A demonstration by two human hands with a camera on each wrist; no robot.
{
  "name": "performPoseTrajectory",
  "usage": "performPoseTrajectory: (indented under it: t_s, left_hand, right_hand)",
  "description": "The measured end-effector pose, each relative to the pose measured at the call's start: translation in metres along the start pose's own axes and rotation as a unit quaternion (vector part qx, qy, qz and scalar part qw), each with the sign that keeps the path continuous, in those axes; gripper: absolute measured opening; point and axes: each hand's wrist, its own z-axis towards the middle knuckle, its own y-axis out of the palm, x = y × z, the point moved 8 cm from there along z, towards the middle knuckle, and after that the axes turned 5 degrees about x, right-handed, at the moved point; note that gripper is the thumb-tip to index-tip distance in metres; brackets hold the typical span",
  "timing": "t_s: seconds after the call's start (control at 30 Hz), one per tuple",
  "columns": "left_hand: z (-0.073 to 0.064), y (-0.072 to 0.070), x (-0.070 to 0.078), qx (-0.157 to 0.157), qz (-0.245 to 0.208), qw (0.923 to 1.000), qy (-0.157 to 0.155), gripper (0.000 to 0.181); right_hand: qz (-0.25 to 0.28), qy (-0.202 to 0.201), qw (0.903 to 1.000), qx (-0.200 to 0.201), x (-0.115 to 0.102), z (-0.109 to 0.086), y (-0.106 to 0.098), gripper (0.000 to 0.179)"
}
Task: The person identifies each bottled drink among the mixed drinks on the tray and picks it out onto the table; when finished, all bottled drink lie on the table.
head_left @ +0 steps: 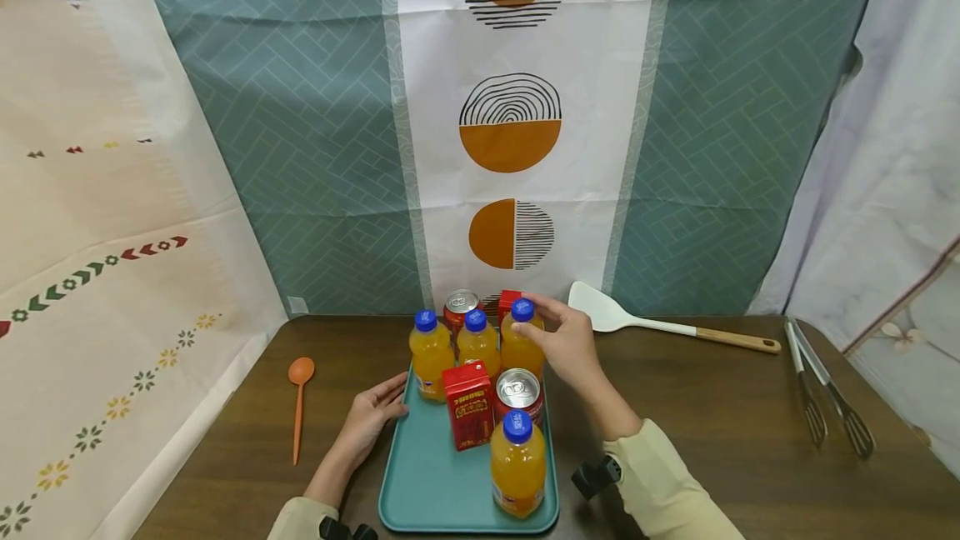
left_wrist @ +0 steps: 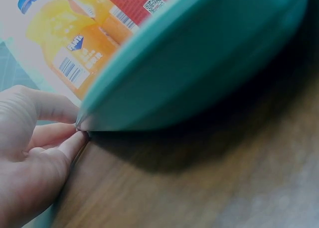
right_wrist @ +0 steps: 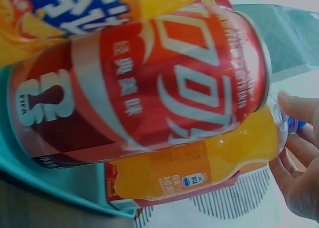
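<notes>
Blue-capped bottle (head_left: pixel 517 352): grasped by the right hand (head_left: pixel 572 342), thumb and fingers at cap and neck; it lies to that hand's left, long axis roughly upright. Whether its base touches the tray is hidden.
Nearer hand: the right, in contact; the left hand (head_left: pixel 367 419) is well apart.
Tray (head_left: pixel 427 482): its left rim is pinched by the left hand.
Key relation, as I judge it: neighbours crowd the bottle on 3 sides, so the upright axis matters.
Left side: middle bottle (head_left: pixel 478 348), just beside it.
Near side: front can (head_left: pixel 517 390), upright, below the right hand.
Far side: red box (head_left: pixel 508 300), beyond the fingers.
Red carton (head_left: pixel 471 411): between the 2 hands, nearer the person.
White spatula (head_left: pixel 597 307): on the bench (head_left: pixel 660 407), beyond the right hand.
Orange spoon (head_left: pixel 302 372): left of the left hand.
</notes>
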Motion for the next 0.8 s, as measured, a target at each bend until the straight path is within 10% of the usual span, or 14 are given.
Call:
performPoseTrajectory:
  t_s: [0.8]
  left_hand:
    - [-0.001,0.000,0.001,0.006,0.013,0.9998,0.013,0.059]
  right_hand:
    - [0.033,0.016,0.9989,0.030,-0.036,0.012,-0.033,0.043]
